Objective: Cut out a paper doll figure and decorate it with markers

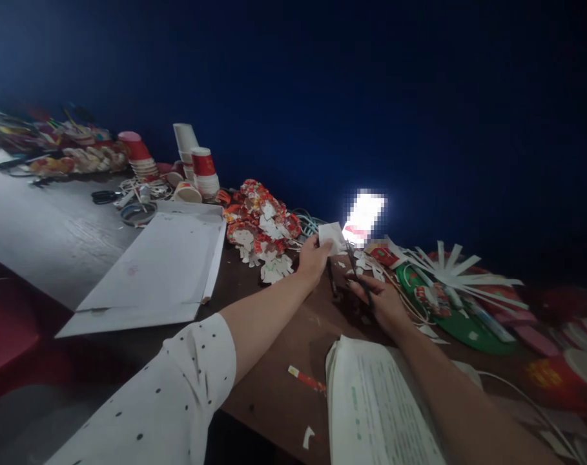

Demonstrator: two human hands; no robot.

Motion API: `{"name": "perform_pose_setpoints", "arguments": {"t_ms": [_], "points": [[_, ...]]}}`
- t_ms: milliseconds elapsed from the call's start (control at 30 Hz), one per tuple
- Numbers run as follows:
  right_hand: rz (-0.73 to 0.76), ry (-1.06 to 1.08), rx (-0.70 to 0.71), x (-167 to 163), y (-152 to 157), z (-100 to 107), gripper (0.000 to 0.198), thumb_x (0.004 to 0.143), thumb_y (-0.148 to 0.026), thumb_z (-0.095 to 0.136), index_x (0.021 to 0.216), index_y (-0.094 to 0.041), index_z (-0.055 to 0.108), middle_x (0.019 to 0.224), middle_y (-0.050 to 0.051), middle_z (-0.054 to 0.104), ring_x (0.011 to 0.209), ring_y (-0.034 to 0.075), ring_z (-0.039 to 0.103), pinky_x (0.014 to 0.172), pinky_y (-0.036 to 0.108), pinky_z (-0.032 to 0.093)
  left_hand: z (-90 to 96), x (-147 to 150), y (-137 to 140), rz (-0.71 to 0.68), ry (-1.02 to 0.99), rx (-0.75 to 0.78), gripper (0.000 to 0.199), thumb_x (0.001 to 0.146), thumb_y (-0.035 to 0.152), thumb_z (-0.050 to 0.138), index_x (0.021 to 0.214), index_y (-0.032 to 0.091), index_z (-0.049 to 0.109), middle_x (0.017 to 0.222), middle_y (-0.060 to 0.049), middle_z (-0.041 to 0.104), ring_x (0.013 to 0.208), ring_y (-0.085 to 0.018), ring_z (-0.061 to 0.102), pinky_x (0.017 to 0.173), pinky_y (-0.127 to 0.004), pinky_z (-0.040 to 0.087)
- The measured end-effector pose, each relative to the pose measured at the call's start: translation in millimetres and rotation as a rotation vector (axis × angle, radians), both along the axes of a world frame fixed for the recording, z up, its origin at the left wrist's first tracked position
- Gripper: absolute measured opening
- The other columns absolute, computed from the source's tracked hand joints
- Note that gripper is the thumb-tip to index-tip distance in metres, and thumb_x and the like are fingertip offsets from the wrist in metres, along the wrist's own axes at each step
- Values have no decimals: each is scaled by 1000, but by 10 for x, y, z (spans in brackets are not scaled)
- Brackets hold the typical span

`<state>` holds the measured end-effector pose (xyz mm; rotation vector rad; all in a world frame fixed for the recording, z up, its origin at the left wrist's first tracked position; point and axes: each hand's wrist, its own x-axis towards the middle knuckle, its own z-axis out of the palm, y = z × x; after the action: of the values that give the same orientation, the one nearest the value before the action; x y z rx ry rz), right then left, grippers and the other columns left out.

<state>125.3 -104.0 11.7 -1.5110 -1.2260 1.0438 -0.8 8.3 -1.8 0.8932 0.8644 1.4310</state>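
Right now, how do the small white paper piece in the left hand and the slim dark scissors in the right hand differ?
The paper piece is white, the scissors nearly black. The paper piece is broad and flat; the scissors are long and narrow. The left hand has the paper piece, the right hand the scissors. Both are held over the brown table.

Locate, at left, a shallow white box (148, 261) with stacked paper cups (205, 169) standing just beyond it and, at right, a round green board (460, 327) partly covered by a fan of white strips (449, 278), then, at the near side of the brown table (278, 342), a booklet (373, 397) with its printed page facing up.
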Motion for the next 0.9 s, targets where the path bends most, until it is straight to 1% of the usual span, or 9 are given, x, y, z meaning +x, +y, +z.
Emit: {"name": "perform_pose_setpoints", "arguments": {"t_ms": [67, 200, 267, 333, 467, 567, 700, 800, 900], "points": [[-44, 16, 60, 17, 13, -14, 53, 64, -49, 78, 106, -17, 70, 61, -1, 62, 50, 12, 53, 45, 23, 42, -5, -2, -19, -29, 5, -5, 20, 72, 19, 63, 90, 12, 64, 84, -4, 68, 74, -12, 59, 74, -24, 46], [-187, 100, 230, 42, 75, -41, 52, 61, -42, 81, 106, -21, 67, 80, 1, 69, 70, 15, 63, 61, 26, 50, -55, 22, -92, -225, 53, -9, 20, 70, 19, 64, 88, 11, 64, 79, -3, 67, 69, -12, 58, 71, -25, 46], [-234, 154, 280, 44, 109, -47, 52, 61, -42, 81, 106, -22, 65, 85, 2, 71, 77, 17, 65, 67, 28, 51, -89, 46, -128, -314, 58, -1, 21, 69, 22, 66, 87, 11, 64, 77, -2, 67, 68, -12, 58, 71, -26, 46], [-251, 188, 303, 43, 136, -52, 51, 60, -40, 81, 104, -23, 63, 86, 2, 71, 77, 16, 66, 69, 29, 52, -111, 65, -156, -364, 55, 12, 26, 66, 25, 70, 87, 11, 64, 77, -2, 67, 70, -12, 58, 72, -26, 46], [-288, 218, 303, 47, 164, -53, 49, 58, -37, 81, 100, -22, 62, 83, 2, 72, 72, 16, 65, 67, 29, 51, -106, 74, -184, -403, 43, 11, 34, 61, 30, 77, 86, 11, 65, 76, -3, 68, 70, -13, 59, 71, -26, 46], [-306, 249, 285, 51, 170, -48, 48, 58, -37, 81, 100, -22, 62, 79, 1, 71, 68, 15, 64, 66, 29, 50, -93, 73, -191, -421, 42, 13, 36, 59, 30, 78, 88, 11, 66, 77, -3, 69, 70, -13, 59, 69, -25, 46], [-325, 255, 263, 59, 175, -46, 49, 58, -38, 80, 100, -22, 63, 76, -1, 69, 61, 13, 60, 60, 27, 48, -102, 82, -197, -470, 75, 40, 35, 63, 29, 76, 91, 11, 66, 80, -4, 70, 71, -13, 60, 72, -26, 47], [-352, 241, 245, 67, 183, -52, 49, 58, -39, 80, 101, -21, 64, 74, -1, 68, 59, 13, 58, 57, 26, 47, -111, 91, -200, -468, 154, 82, 32, 65, 27, 73, 92, 11, 66, 81, -4, 70, 72, -14, 60, 73, -26, 47], [-385, 239, 231, 73, 190, -58, 49, 57, -38, 80, 100, -21, 64, 68, -2, 65, 59, 13, 58, 56, 26, 47, -114, 94, -198, -456, 230, 112, 30, 66, 26, 72, 92, 11, 67, 83, -4, 70, 76, -15, 61, 76, -27, 48]]}}
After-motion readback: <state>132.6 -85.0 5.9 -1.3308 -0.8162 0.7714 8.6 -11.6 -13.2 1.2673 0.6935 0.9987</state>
